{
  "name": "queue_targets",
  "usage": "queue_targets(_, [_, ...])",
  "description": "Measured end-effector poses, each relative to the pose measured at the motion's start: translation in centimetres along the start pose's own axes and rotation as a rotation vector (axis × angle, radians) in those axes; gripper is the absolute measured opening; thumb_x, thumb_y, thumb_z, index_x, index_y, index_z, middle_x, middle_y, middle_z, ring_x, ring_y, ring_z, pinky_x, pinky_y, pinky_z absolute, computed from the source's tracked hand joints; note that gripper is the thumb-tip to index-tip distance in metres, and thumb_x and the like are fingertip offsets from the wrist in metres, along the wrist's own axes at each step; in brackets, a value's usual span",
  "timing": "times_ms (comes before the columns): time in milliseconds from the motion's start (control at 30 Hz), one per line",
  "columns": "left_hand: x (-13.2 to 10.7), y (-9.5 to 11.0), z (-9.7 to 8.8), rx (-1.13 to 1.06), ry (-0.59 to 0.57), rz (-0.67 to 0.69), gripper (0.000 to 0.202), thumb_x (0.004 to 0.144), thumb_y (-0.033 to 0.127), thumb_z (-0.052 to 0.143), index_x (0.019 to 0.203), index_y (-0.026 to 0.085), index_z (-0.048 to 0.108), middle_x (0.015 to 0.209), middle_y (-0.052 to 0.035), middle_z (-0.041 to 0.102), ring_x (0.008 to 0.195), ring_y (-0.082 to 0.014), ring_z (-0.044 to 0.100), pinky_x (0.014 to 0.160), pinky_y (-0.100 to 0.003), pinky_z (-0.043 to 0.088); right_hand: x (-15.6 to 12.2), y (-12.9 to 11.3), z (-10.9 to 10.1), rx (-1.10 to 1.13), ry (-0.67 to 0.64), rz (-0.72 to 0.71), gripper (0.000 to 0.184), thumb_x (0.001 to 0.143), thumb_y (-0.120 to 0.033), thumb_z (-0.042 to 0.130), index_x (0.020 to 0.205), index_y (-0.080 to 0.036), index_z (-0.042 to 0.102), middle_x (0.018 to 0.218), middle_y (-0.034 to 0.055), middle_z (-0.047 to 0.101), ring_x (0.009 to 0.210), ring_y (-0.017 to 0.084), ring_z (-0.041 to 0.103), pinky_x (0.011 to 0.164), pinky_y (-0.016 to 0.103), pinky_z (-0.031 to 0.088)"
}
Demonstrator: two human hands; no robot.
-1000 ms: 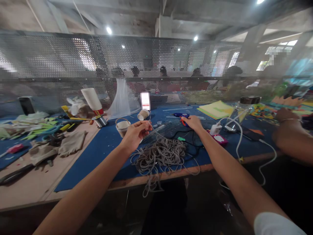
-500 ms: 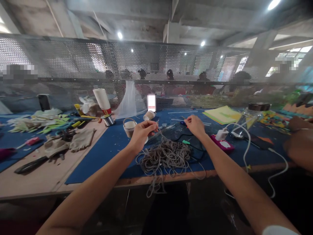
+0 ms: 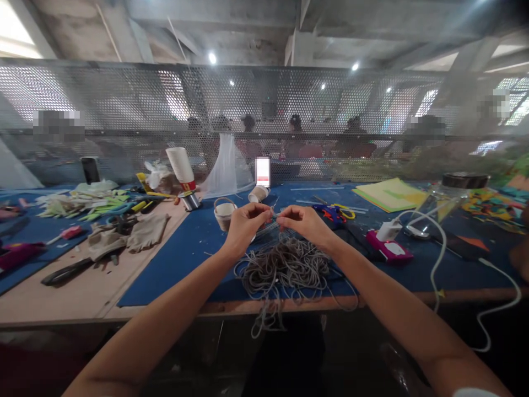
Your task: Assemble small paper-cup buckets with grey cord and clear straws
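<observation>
My left hand and my right hand meet above a tangled heap of grey cord on the blue mat. Both hands are closed in a pinch on a strand of the grey cord between them. Thin clear sticks lie on the mat just behind my fingers. A small paper-cup basket with a handle stands left of my left hand.
A blue glue gun and scissors lie behind my right hand. A pink charger with white cable, a glass jar, yellow paper, a stack of cups, cloth and tools at left. A mesh screen backs the bench.
My right hand left the glue gun at the back and came in to meet my left hand over the cord. The view shifted left.
</observation>
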State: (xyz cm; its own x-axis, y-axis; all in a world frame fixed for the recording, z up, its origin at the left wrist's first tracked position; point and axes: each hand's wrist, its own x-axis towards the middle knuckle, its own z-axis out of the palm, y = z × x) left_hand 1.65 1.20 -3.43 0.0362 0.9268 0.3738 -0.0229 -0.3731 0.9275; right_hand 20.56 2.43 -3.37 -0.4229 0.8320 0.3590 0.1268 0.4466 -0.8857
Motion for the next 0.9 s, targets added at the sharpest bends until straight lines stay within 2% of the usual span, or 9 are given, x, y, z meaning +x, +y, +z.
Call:
queue_targets(400, [0.0,0.6,0.2,-0.047,0.012,-0.043,0.014,0.075,0.028,0.077,0.079,0.016,0.073,0.069,-0.0034,0.067,0.066,-0.0132,0.058,0.059,-0.024,0.041,-0.4,0.4,-1.3,-0.036,0.105,0.009,0.019,0.085,-0.040,0.065,0.086,-0.021,0.064,0.069,0.0011,0.067,0.068,0.015,0.064,0.076,0.032,0.050])
queue_targets(667, [0.0,0.4,0.2,-0.084,-0.011,-0.050,0.013,0.077,0.028,0.075,0.079,0.016,0.072,0.069,-0.0032,0.066,0.064,-0.0114,0.056,0.058,-0.023,0.041,-0.2,1.1,-1.4,-0.012,0.061,0.024,0.022,0.080,-0.042,0.072,0.080,-0.020,0.066,0.068,-0.0003,0.065,0.063,0.014,0.062,0.070,0.030,0.049])
queue_targets(900, [-0.1,0.4,0.2,-0.108,-0.058,-0.094,0.013,0.076,0.029,0.075,0.077,0.016,0.073,0.069,-0.0034,0.065,0.062,-0.0108,0.054,0.056,-0.023,0.040,0.0,1.3,-2.1,-0.039,0.133,0.027,0.022,0.081,-0.041,0.070,0.082,-0.019,0.068,0.067,0.0004,0.065,0.064,0.014,0.060,0.069,0.030,0.046])
